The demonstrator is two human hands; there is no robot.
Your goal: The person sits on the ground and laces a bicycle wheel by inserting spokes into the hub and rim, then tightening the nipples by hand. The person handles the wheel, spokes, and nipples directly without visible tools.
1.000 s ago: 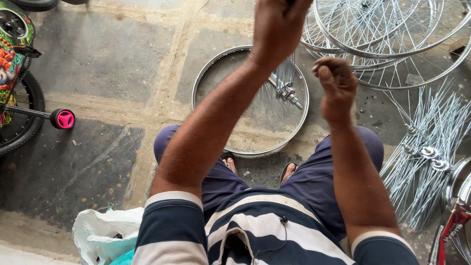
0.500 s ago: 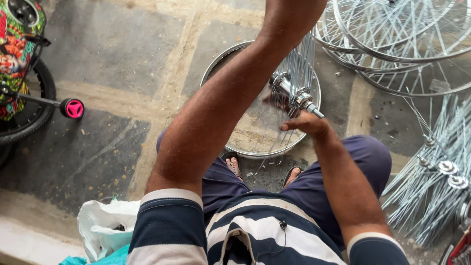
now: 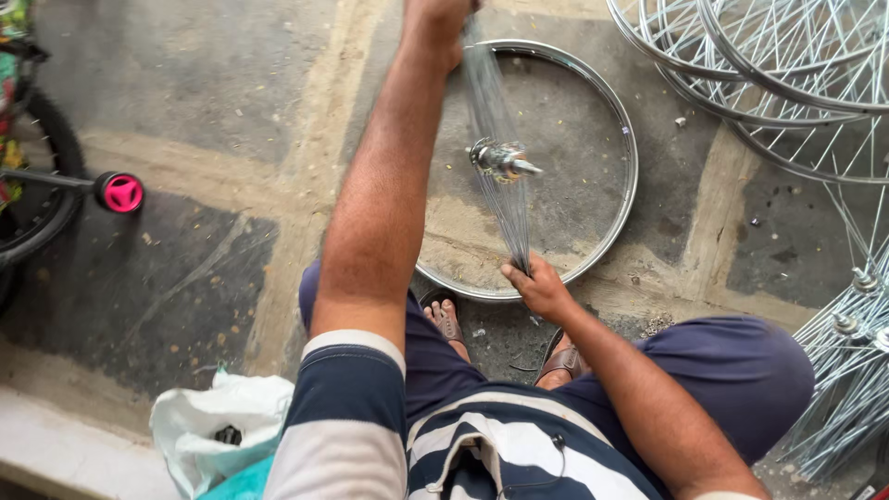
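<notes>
both hands are on the spokes (image 3: 500,139): left hand (image 3: 440,18) is up at the top edge of the view, closed round the upper ends of the bundle, though part of the hand is cut off by the frame. right hand (image 3: 537,287) is low, just above the knees, fingers pinched shut on the lower ends. the spokes run in a tight blurred sheaf between the two fists, nearly straight up and down in the view. midway along hangs the hub (image 3: 500,159), shiny metal, its axle poking out to the right. all of it is held over the rim (image 3: 630,157), a bare chrome hoop lying flat on the concrete floor (image 3: 185,83) just in front of the sandals (image 3: 449,319). the person sits with knees apart, dark blue shorts, striped shirt. off to the upper right, a stack of laced wheels (image 3: 787,65) lies on the floor. at the right edge, loose hubs with spokes fanned out (image 3: 852,370). bottom left, a white plastic bag (image 3: 213,431) sits beside the left elbow. far left, a small bike's tyre (image 3: 42,213) and a pink pedal (image 3: 122,192).
</notes>
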